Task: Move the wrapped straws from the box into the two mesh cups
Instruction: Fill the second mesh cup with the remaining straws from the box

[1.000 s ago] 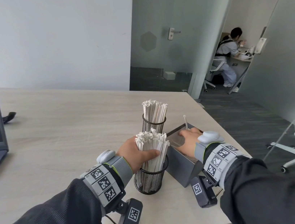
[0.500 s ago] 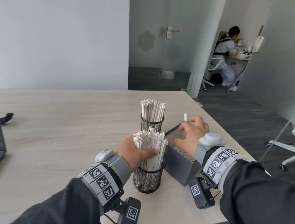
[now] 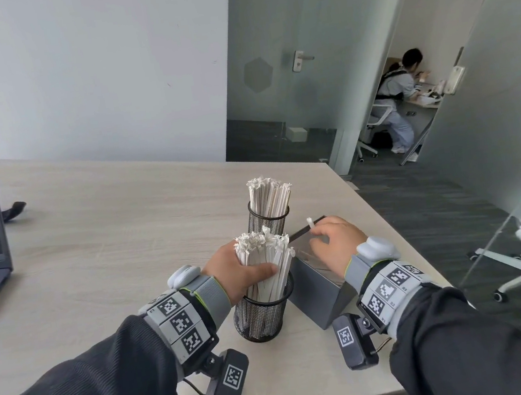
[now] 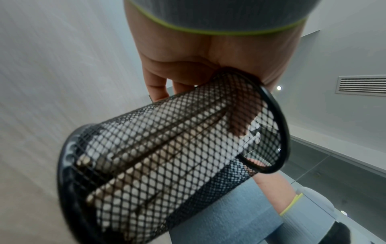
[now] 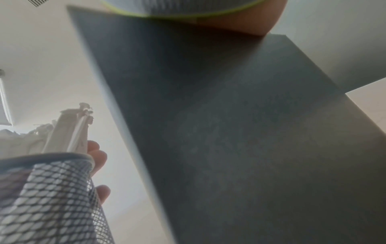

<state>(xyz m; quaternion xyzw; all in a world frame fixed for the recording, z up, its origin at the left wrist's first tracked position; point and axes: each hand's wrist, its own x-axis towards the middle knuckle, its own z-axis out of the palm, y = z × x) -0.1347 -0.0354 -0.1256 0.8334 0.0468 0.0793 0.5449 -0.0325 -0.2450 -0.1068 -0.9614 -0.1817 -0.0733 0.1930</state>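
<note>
Our left grip wraps the straw bundle standing in the near mesh cup; our right grip, over the grey box beside it, pinches one wrapped straw.

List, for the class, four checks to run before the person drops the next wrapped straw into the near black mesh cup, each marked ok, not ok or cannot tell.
1. Right hand pinches a white paper-wrapped straw: ok.
2. Left hand holds the bundle of wrapped straws to one side in the near black mesh cup: ok.
3. Room left in that cup: cannot tell; it looks crowded.
4. Far black mesh cup stands upright, clear of both hands: ok.
5. Grey box emptied: cannot tell; the right hand hides its inside.
</note>
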